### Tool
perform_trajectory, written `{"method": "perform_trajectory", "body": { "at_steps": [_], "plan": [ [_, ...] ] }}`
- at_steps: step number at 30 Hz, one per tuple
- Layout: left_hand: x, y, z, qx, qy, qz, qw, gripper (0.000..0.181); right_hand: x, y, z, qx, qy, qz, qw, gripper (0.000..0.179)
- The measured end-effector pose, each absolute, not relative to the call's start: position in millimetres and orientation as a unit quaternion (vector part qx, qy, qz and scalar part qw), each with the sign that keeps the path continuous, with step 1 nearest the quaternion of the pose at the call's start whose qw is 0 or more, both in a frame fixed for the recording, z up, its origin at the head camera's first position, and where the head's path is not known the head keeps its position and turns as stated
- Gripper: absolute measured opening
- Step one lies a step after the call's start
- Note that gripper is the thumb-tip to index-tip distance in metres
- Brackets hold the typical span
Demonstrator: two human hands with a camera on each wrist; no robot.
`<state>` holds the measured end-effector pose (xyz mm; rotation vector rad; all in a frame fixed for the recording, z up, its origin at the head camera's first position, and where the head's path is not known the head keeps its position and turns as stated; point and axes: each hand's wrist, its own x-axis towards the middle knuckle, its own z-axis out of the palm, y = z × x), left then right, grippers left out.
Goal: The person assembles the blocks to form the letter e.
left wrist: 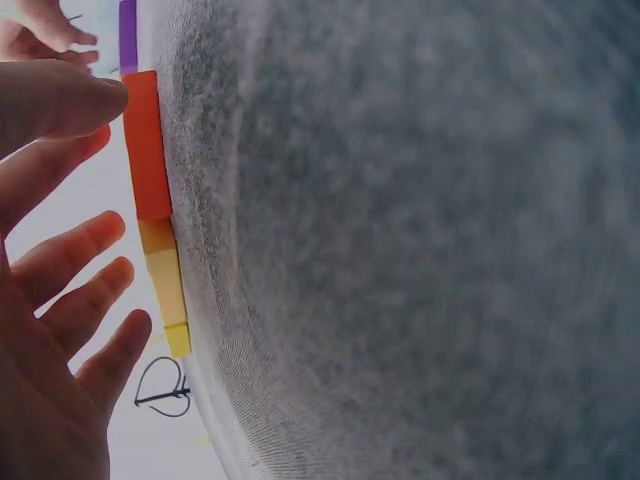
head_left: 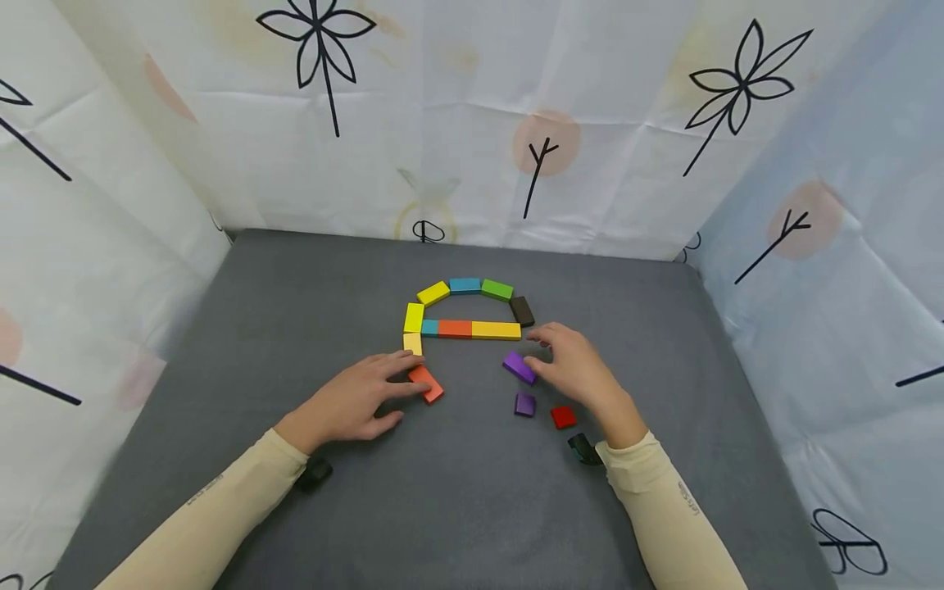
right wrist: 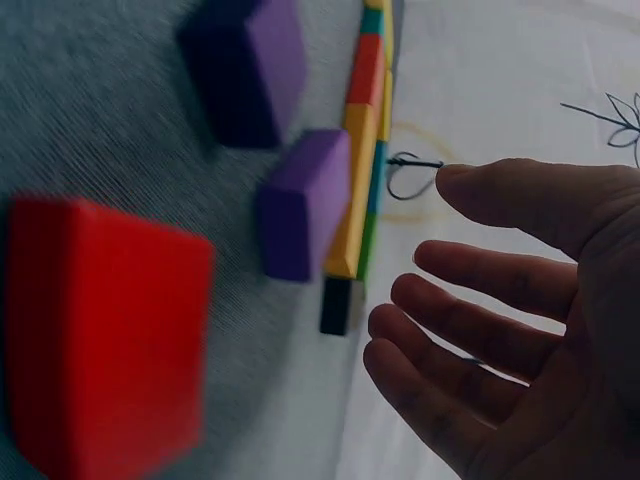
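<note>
My left hand reaches in from the left, fingers spread and loosely extended. Its index fingertip lies over an orange-red block, which slants at the lower end of a curved row; the pale yellow block is just above it. In the left wrist view the orange-red block sits close beside the thumb and index finger. On the right, my right hand hovers with parted, gently bent fingers, its thumb at the edge of a purple block. Nothing lies between these fingers in the right wrist view.
Yellow, blue, green and dark brown blocks form an arch above a straight bar with a long yellow block. A small purple block and a red block lie nearer on the grey tabletop.
</note>
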<state>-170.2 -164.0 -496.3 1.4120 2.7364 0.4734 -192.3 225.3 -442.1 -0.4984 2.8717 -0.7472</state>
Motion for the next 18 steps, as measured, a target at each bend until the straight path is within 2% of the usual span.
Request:
{"method": "perform_trajectory", "body": {
  "at_steps": [12,18],
  "plan": [
    [-168.5,-160.1,-494.7,0.440,0.887,0.136,0.036,0.053,-194.2,210.8,-463.3,-0.183,0.960,-0.196,0.079,0.042],
    [-168.0,-158.7,-495.1,0.440,0.888,0.134,0.027,0.053,-195.4,210.3,-469.6,-0.182,0.959,-0.199,0.082,0.041]
  ]
}}
